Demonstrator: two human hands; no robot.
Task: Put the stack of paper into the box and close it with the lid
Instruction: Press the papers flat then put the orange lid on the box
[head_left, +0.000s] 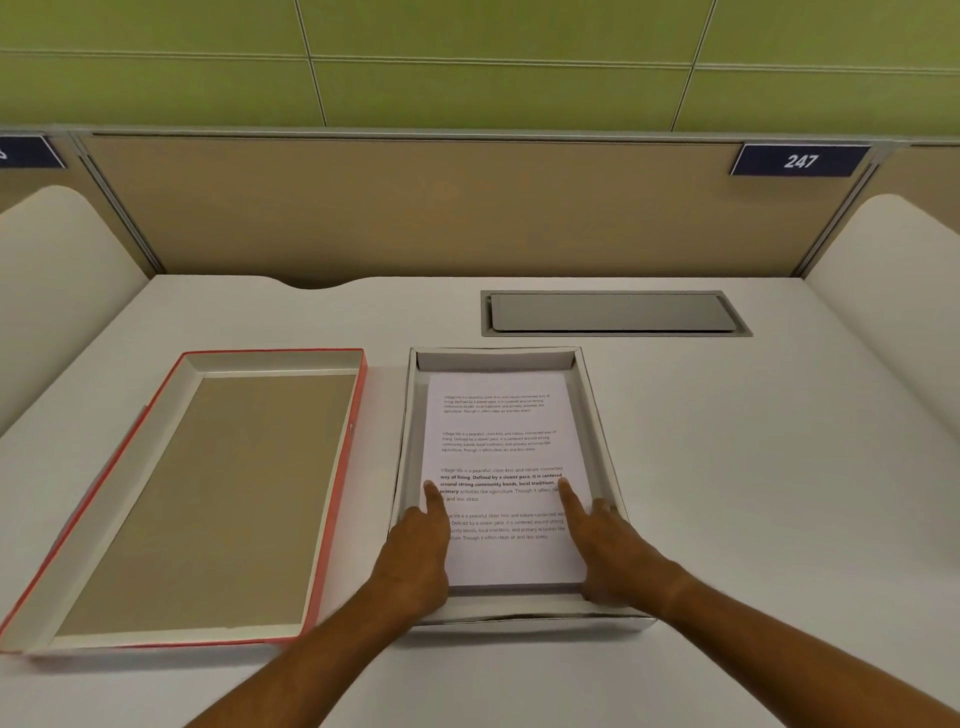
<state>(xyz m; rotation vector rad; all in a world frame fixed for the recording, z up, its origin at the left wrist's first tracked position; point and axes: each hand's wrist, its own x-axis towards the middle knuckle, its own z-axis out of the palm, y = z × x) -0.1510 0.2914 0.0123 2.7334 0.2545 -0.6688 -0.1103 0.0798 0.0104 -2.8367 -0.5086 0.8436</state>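
Observation:
A white stack of paper (501, 452) with printed text lies flat inside the open white box (605, 441) at the middle of the desk. My left hand (418, 551) rests on the stack's left side with its index finger stretched out on the sheet. My right hand (605, 545) mirrors it on the right side, index finger pressing on the paper. Neither hand grips anything. The red-edged lid (208, 493) lies upside down to the left of the box, its brown inside facing up.
A grey cable hatch (613, 313) is set into the white desk (753, 467) behind the box. Beige partition panels (441, 208) close off the back, and white curved dividers (57, 270) stand on both sides.

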